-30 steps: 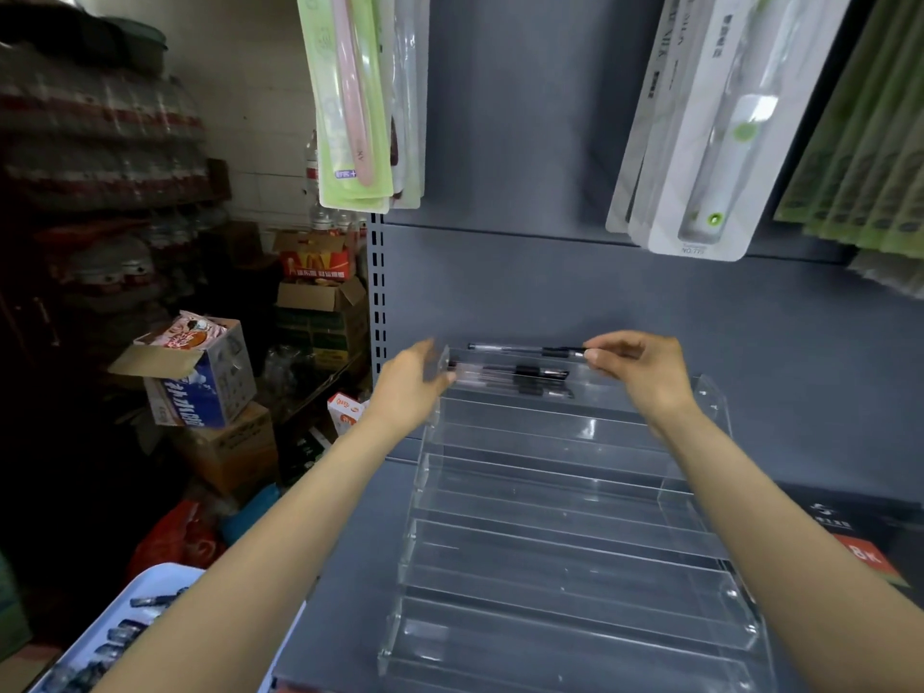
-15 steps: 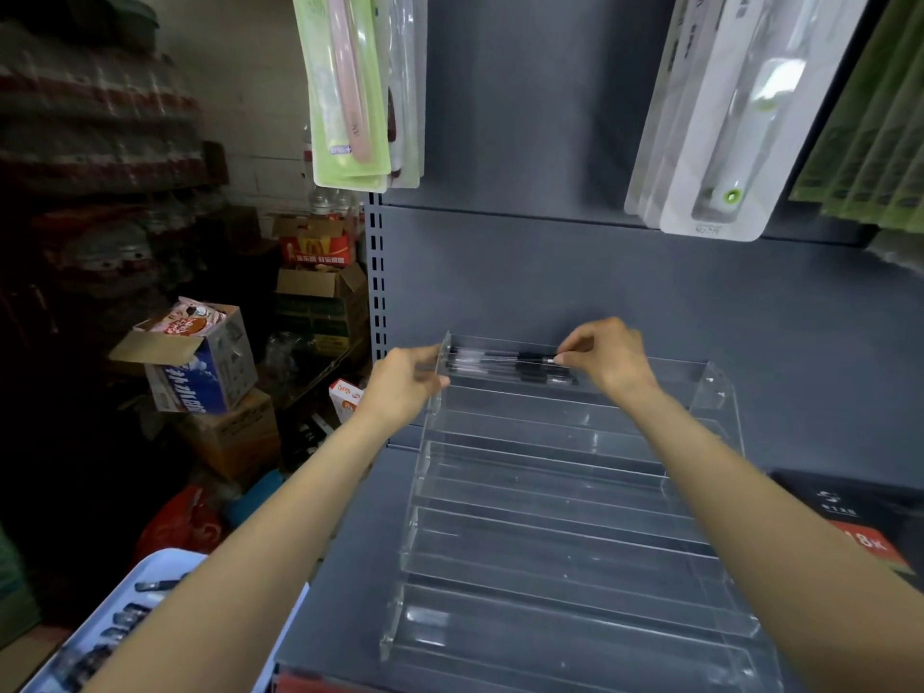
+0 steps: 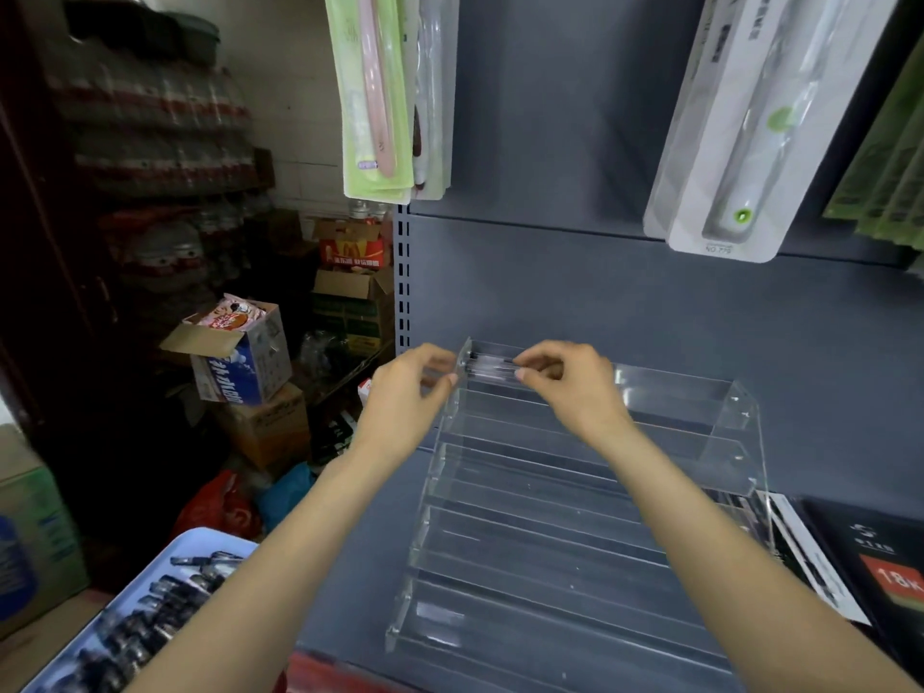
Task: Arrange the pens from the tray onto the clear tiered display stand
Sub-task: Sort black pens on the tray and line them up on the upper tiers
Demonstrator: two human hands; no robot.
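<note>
We saw both hands raised to the top tier of the clear stand (image 3: 590, 532), which stood on the grey shelf (image 3: 350, 567). A few pens (image 3: 487, 365) lay along that top tier at its left end. The right hand (image 3: 570, 387) had its fingers curled down onto the pens; it seemed to pinch one, though blur left us unsure. The left hand (image 3: 407, 392) sat at the stand's left wall, fingertips bent toward the pen ends; we could not tell whether its grip was closed on anything. More pens lay in the tray (image 3: 165, 582) at lower left.
</note>
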